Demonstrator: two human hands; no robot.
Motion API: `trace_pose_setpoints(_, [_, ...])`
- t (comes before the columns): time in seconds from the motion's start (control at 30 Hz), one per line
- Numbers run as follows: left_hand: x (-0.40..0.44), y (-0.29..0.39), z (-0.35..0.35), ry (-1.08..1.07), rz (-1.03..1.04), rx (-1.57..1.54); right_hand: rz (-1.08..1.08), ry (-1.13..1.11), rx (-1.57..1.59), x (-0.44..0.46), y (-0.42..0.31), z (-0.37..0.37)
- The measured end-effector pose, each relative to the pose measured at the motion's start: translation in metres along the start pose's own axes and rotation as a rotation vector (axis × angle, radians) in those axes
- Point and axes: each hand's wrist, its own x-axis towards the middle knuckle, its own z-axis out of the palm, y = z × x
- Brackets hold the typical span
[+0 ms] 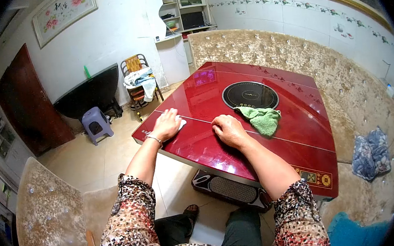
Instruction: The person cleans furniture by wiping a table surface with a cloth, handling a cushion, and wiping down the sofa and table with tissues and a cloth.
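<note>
My left hand (167, 125) presses down near the left corner of the glossy red table (199, 144), its fingers over a white tissue (181, 124) that shows at the palm's edge. My right hand (229, 130) rests on the tabletop near the middle, fingers curled under; anything inside them is hidden. Just right of it lies a crumpled green cloth (262, 120), overlapping the front edge of the round black cooktop (250, 96). A gold control panel (313, 177) is set into the table's near right side.
A beige tufted sofa (269, 41) curves behind and right of the table, with a blue-grey cloth (371, 154) on its seat. A purple stool (96, 124), a folded black table (89, 92) and a chair with clothes (139, 81) stand at left. Below is a black footrest (231, 189).
</note>
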Motion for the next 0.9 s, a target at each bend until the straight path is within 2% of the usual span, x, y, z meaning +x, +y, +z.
trace_pose_setpoints(0.17, [-0.035, -0.044, -0.01, -0.004, -0.133, 0.033, 0.018, -0.047, -0.027, 0.001, 0.001, 0.0])
trace_pose_setpoints(0.37, [-0.069, -0.033, -0.013, -0.026, -0.142, 0.033, -0.021, -0.009, -0.053, 0.003, 0.001, 0.002])
trace_pose_setpoints(0.53, [-0.086, 0.002, 0.007, 0.073, 0.063, 0.025, -0.024, 0.003, -0.069, 0.004, 0.005, 0.007])
trace_pose_setpoints(0.7, [-0.097, 0.078, 0.002, 0.013, 0.293, 0.007, -0.011, 0.035, -0.09, 0.006, 0.008, 0.007])
trace_pose_setpoints(0.77, [-0.094, 0.107, -0.008, -0.099, 0.349, -0.014, -0.027, 0.154, -0.114, 0.011, 0.012, 0.006])
trace_pose_setpoints(0.9, [-0.071, 0.147, 0.0, -0.119, 0.481, -0.043, 0.005, 0.261, -0.081, 0.013, 0.021, -0.003])
